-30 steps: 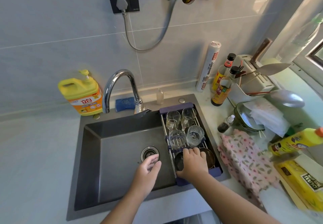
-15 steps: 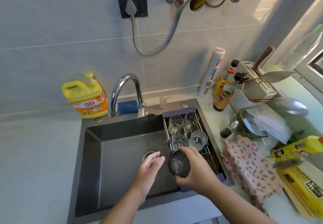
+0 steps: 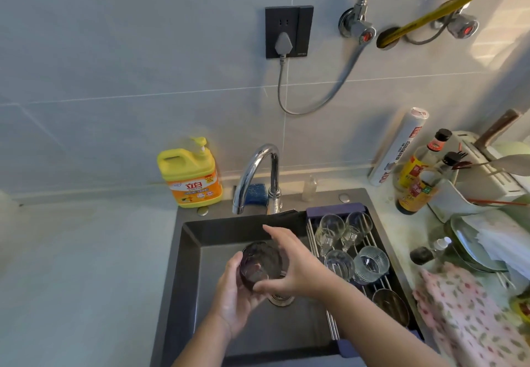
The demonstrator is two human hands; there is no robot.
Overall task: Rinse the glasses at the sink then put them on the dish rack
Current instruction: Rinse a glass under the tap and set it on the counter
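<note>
I see both hands curled round one smooth, round glass [image 3: 262, 263] above the dark matte sink [image 3: 200, 323], near the curved chrome tap [image 3: 255, 171]. The left hand [image 3: 232, 300] cups it from below; the right hand [image 3: 295, 266] wraps its right side. Clear glasses, one ribbed, stand on the wire rack [image 3: 335, 211] at right.

The person is showing two bare forearms, the left forearm [image 3: 198, 346] and the right forearm [image 3: 372, 318], each running uncovered to the lower edge of the view. The left hand [image 3: 232, 300] and right hand [image 3: 298, 266] are going bare too, the fingers [image 3: 272, 230] tapering, with nails too blurred to make out
</note>
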